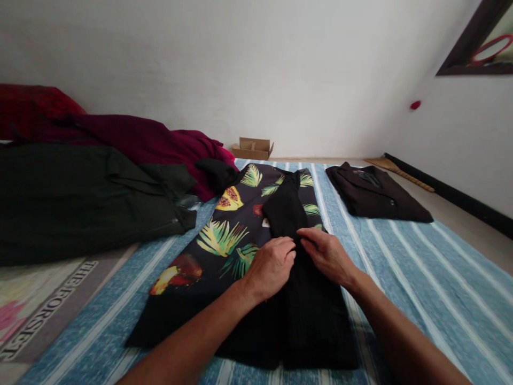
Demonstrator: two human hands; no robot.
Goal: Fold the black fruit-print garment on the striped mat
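Observation:
A black shirt (224,256) printed with green leaves and cut fruit lies spread on the bed, its collar end away from me. One side is turned inward, so a plain black sleeve (286,206) lies lengthwise over the print. My left hand (272,267) is closed on the dark fabric near the middle, fingers curled under. Beside it, my right hand (326,254) pinches the same folded part between thumb and fingertips. The two hands nearly touch, and the exact grip of the left fingertips is hidden.
A blue and white striped sheet (401,267) covers the bed. Dark green clothing (80,198) and a maroon garment (140,136) are heaped at the left. At the right lies a folded dark brown garment (379,195). A small cardboard box (252,149) stands by the wall.

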